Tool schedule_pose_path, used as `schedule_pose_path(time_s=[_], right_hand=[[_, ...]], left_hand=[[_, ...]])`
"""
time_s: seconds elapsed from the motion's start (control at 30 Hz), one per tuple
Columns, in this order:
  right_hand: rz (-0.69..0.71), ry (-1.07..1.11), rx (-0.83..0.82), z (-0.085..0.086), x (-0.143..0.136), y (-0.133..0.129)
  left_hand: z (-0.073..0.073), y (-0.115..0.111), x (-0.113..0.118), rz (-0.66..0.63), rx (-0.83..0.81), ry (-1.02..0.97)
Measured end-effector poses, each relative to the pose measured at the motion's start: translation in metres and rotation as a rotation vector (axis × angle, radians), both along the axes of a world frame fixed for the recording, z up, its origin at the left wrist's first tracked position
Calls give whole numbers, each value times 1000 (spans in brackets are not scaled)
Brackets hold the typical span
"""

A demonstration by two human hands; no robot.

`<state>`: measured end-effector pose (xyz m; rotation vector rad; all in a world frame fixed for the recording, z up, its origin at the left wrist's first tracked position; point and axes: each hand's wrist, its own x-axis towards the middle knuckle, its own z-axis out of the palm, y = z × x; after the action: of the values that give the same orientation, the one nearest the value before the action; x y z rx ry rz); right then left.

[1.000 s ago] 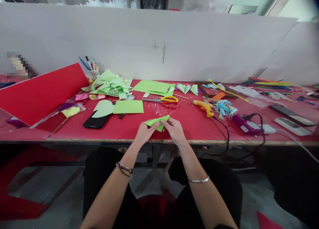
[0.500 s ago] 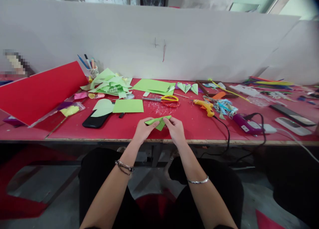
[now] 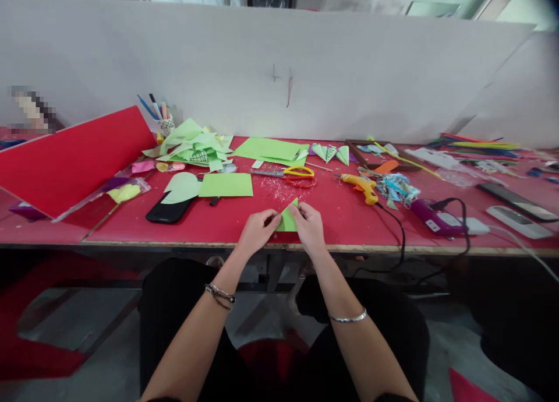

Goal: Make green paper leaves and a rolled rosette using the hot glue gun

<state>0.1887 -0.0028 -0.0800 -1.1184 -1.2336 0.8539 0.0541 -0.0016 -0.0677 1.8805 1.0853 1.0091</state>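
A small folded piece of green paper (image 3: 287,222) is between my hands, close to the table's front edge. Its visible part looks like a triangle with the tip pointing away from me. My left hand (image 3: 258,229) pinches its left corner between thumb and fingers. My right hand (image 3: 309,226) grips the right side, thumb lying over the paper. Beyond them lie yellow-handled scissors (image 3: 299,172) and, to their left, a flat green paper rectangle (image 3: 226,185). Pale green rounded cutouts (image 3: 183,186) rest partly on a black phone (image 3: 171,211).
A yellow glue gun (image 3: 362,186) with a black cord lies right of the scissors. Green scraps (image 3: 196,145) are heaped at the back left, near a pen cup (image 3: 166,125). Several folded green cones (image 3: 331,153) lie at the back. A purple box (image 3: 437,218) sits at right.
The green paper has turned in my hands and now shows as an upright triangle. My left hand has shifted slightly to the right and lower.
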Motion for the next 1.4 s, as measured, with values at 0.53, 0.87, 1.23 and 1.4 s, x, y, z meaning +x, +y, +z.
schedule_pose_path(time_s=[0.53, 0.87, 1.23, 1.4], right_hand=[[281, -298, -44, 0, 1, 0], [319, -246, -61, 3, 1, -1], [424, -291, -23, 5, 4, -5], [420, -271, -36, 5, 3, -5]], left_hand=[[5, 0, -6, 95, -150, -115], [6, 7, -12, -58, -248, -72], [5, 4, -12, 21, -276, -152], [6, 5, -11, 62, -247, -120]])
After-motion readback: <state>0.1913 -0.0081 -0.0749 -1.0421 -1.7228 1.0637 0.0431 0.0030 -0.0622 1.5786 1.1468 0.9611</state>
